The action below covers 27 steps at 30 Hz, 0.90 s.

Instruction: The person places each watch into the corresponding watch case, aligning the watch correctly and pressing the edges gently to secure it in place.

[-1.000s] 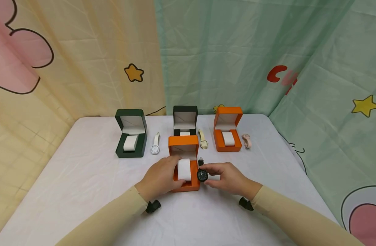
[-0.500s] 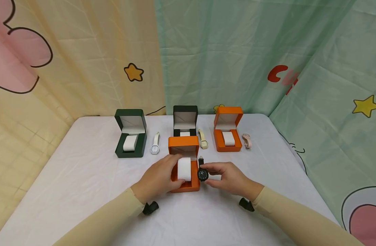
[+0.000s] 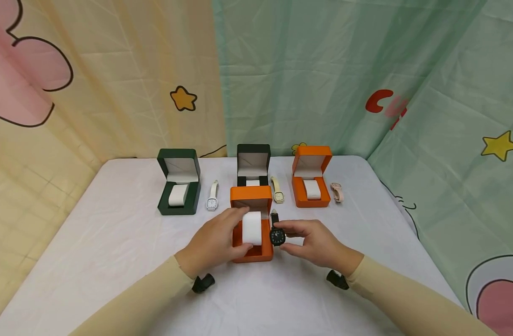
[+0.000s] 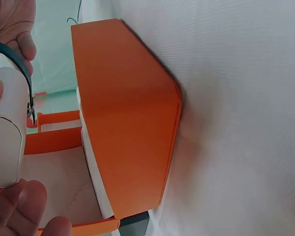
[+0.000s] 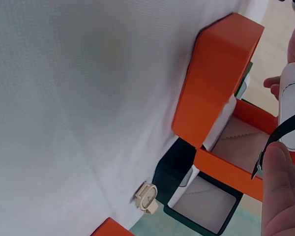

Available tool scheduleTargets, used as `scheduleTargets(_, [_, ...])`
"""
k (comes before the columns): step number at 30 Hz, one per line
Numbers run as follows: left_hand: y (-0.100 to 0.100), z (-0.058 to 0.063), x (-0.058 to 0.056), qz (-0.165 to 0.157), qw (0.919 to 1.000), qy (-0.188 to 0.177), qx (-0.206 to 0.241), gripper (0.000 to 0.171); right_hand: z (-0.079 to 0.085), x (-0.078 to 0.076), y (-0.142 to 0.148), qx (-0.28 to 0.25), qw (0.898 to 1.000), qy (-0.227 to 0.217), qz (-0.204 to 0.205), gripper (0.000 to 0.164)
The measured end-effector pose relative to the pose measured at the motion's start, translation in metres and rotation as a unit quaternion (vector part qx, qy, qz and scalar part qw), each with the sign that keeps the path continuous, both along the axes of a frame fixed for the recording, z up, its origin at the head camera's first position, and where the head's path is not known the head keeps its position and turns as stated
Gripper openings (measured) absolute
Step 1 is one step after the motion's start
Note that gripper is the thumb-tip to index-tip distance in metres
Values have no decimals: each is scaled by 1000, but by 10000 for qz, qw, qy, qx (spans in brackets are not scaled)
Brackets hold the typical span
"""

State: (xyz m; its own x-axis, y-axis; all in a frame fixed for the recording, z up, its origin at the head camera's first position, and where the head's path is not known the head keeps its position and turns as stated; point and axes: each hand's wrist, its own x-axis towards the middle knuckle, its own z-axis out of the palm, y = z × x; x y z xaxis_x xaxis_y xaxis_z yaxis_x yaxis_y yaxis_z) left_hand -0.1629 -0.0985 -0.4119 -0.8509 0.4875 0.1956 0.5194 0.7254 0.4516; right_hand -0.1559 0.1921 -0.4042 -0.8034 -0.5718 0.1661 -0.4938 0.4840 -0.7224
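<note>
In the head view my left hand (image 3: 212,238) grips a white watch cushion (image 3: 252,228) by its ends, thumb at the near end and fingers at the far one. The cushion sits over the open orange watch box (image 3: 251,192) in the middle of the table. Just right of it, my right hand (image 3: 317,242) pinches a black watch (image 3: 277,236), dial facing up. In the left wrist view its dark strap (image 4: 18,60) arches beside the cushion (image 4: 7,137). From the right wrist, the strap (image 5: 285,127) crosses the cushion's end, with my right fingers (image 5: 278,169) against it.
Behind stand an open green box (image 3: 193,203), an open dark box (image 3: 253,148) partly hidden by the orange lid, and another open orange box (image 3: 300,203). Beside them lie a white watch (image 3: 212,204), a yellowish watch (image 3: 278,196) and a pink watch (image 3: 337,192) on the white-covered table (image 3: 126,224).
The cushion has risen slightly in my left hand, and that hand has shifted a little left. My right hand has raised the black watch slightly alongside. The other boxes and watches stay put.
</note>
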Motion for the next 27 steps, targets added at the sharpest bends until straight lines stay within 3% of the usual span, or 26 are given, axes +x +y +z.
scheduleTargets(13, [-3,14,5,-358,9975,530,295,85,15,4,-4,-192,9997,110,84,48])
scheduleTargets(27, [-1,20,5,-556,9962,533,414,84,22,6,-7,-319,9989,309,157,48])
